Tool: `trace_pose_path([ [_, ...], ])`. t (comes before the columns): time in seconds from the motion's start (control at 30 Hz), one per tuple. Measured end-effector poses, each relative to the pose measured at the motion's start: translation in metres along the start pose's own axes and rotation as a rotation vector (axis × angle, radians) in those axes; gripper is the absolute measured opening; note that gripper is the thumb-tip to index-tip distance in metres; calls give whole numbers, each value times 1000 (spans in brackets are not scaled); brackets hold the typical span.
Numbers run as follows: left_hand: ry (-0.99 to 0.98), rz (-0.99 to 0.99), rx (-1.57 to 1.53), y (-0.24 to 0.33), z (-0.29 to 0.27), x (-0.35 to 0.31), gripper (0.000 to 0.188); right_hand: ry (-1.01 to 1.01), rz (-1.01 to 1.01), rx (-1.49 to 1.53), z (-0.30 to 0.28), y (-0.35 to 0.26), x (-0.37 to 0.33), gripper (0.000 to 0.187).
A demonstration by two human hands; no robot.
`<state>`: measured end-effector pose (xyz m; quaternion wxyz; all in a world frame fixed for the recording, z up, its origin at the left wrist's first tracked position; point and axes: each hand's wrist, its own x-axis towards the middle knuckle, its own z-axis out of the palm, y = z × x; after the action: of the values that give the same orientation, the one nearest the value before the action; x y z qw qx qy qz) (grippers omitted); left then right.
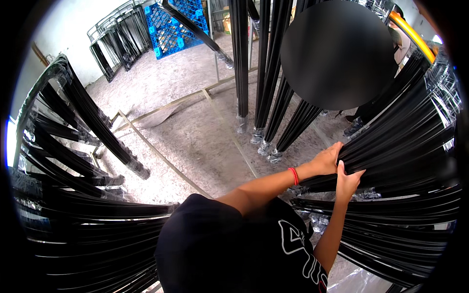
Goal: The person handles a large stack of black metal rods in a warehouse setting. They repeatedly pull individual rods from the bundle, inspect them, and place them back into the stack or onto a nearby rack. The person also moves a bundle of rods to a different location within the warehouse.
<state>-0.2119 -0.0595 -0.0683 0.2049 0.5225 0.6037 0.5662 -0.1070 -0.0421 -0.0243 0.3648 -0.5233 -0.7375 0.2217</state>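
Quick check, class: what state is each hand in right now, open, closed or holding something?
Left hand: closed on a bundle of black strands.
Right hand: at the same bundle; whether it grips cannot be told.

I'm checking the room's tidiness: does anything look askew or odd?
One black bundle looks odd: it slants in front of the blue pallet, while neighbouring bundles look nearly upright. A plain dark disc also hides part of the upper right.
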Motion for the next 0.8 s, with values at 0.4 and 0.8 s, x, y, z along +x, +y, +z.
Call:
trace_pose_path([
  [0.4, -63, 129, -72, -8, 0, 7, 45, 15, 28, -80, -5, 3, 0, 69],
  [0.8, -301, 76, -225, -38, -14, 17, 39, -20, -76, 80, -4, 5, -3, 70],
])
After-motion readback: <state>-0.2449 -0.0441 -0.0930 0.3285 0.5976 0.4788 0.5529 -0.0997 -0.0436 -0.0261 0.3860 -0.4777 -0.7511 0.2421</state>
